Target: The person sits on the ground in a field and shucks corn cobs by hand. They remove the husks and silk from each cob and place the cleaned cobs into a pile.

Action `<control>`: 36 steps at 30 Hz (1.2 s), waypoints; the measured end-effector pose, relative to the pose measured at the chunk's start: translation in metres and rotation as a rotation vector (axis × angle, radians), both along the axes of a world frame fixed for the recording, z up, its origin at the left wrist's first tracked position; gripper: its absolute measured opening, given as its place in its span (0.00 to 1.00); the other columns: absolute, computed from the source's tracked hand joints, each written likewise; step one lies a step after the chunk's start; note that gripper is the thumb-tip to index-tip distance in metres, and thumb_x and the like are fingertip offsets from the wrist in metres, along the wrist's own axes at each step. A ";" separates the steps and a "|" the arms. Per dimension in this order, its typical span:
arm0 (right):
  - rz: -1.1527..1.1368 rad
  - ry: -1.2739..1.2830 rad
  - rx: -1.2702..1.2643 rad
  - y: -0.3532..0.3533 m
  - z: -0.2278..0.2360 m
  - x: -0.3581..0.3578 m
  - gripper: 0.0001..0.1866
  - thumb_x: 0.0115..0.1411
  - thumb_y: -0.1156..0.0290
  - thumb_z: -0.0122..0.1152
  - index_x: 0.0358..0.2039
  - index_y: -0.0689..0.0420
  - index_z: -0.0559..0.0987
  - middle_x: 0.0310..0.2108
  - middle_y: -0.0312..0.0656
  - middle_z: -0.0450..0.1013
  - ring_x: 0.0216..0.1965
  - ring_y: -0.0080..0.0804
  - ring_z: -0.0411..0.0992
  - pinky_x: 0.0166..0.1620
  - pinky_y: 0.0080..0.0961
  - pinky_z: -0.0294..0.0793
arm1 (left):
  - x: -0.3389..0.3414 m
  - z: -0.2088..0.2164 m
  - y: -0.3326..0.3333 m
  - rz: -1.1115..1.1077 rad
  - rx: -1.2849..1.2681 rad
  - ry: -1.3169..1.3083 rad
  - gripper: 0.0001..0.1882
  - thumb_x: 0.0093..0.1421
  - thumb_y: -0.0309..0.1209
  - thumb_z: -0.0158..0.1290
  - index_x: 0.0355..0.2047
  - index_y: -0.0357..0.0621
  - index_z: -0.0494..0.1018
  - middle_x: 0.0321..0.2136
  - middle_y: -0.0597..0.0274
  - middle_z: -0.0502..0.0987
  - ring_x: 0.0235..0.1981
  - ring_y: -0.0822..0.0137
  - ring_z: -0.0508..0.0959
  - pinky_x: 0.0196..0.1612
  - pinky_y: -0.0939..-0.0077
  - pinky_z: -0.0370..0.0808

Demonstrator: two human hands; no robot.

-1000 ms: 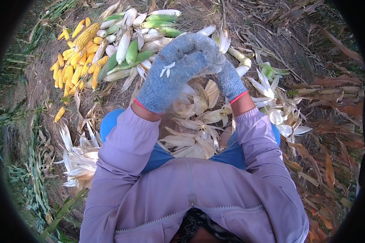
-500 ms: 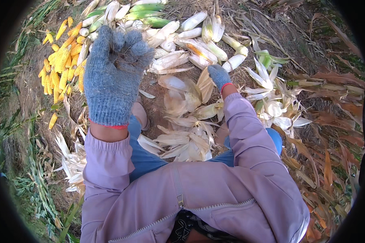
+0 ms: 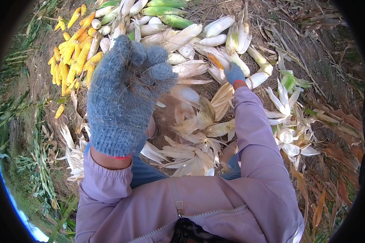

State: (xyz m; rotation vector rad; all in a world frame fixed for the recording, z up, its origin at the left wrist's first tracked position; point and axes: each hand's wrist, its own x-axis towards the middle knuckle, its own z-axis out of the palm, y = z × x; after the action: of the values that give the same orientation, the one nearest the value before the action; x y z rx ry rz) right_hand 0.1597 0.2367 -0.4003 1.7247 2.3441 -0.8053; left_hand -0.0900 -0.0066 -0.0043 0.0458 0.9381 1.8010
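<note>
My left hand (image 3: 123, 95), in a grey knitted glove with a red cuff edge, is raised close to the camera. Its palm shows, the fingers half curled and apart; only dry strands of corn silk cling to the glove. Farther off, my right hand (image 3: 234, 74), gloved alike, reaches to the pile of ears of corn in their husks (image 3: 192, 68). It is at the end of an ear with orange kernels showing (image 3: 215, 61); its fingertips are hidden, so a grip cannot be made out. Husked yellow ears of corn (image 3: 71, 58) are heaped at the far left.
Loose pale husks (image 3: 194, 156) lie between my feet, with more husks (image 3: 287, 101) to the right and some (image 3: 73, 156) at the left. Green-husked ears (image 3: 166, 12) lie at the back. Dry brown leaves (image 3: 340, 117) cover the right side, and green stalks (image 3: 24, 158) the left.
The view has shifted, so the ground things sit farther right and slightly lower. My right hand has reached a little farther into the pile. My left hand stays raised, looking larger.
</note>
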 end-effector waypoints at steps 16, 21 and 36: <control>0.214 -0.228 -0.190 -0.013 0.049 -0.017 0.45 0.41 0.42 0.74 0.53 0.60 0.73 0.52 0.57 0.73 0.52 0.55 0.73 0.56 0.42 0.71 | 0.005 -0.007 0.003 -0.041 -0.008 -0.049 0.15 0.70 0.40 0.46 0.42 0.42 0.74 0.39 0.51 0.80 0.38 0.57 0.81 0.44 0.57 0.80; -0.104 0.102 -0.308 -0.059 0.010 0.016 0.41 0.45 0.43 0.72 0.52 0.62 0.75 0.46 0.55 0.76 0.46 0.47 0.77 0.50 0.38 0.75 | 0.010 -0.003 0.001 -0.110 0.001 0.043 0.14 0.69 0.41 0.47 0.42 0.44 0.75 0.40 0.52 0.80 0.39 0.56 0.81 0.44 0.56 0.80; -0.143 1.015 -0.900 -0.117 0.302 -0.008 0.25 0.63 0.64 0.62 0.57 0.62 0.71 0.47 0.40 0.76 0.43 0.27 0.77 0.46 0.25 0.78 | 0.036 0.012 -0.039 0.111 0.154 0.133 0.19 0.69 0.39 0.48 0.56 0.44 0.69 0.52 0.50 0.74 0.52 0.55 0.76 0.55 0.57 0.74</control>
State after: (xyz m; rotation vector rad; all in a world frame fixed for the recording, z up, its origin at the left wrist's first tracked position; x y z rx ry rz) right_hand 0.1521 0.1193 -0.0985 1.1509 1.6146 -2.6817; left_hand -0.0535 -0.0456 0.0078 0.2170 0.9076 1.9901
